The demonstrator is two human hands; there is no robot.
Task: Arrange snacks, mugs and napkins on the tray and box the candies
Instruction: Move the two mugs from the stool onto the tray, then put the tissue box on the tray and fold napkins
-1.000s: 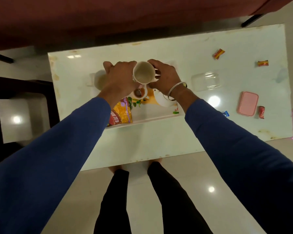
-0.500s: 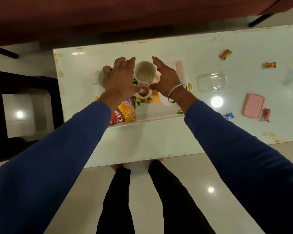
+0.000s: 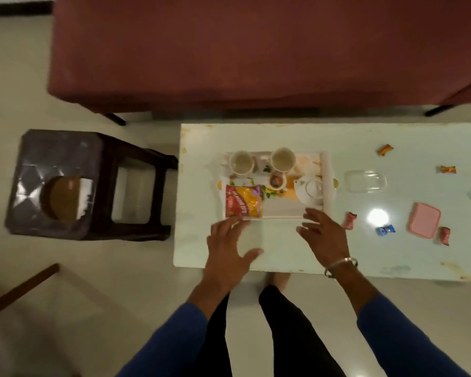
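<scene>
A white table [image 3: 337, 257] with worn, stained edges stands on a glossy pale tiled floor [image 3: 25, 77]. Beyond its far edge sits a maroon upholstered sofa [image 3: 256, 50] on thin black legs. Left of the table, just beside it, is a dark brown plastic stool [image 3: 65, 183] with a round hole in its seat. A brown wooden bar [image 3: 19, 289] crosses the lower left corner.

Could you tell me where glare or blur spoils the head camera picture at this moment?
In the head view, a bright lamp reflection burns out a patch of the glossy table near the pink lid; the stool at left is smeared; the candies are soft, their print unreadable; wide-angle distortion bends the table edges.
</scene>
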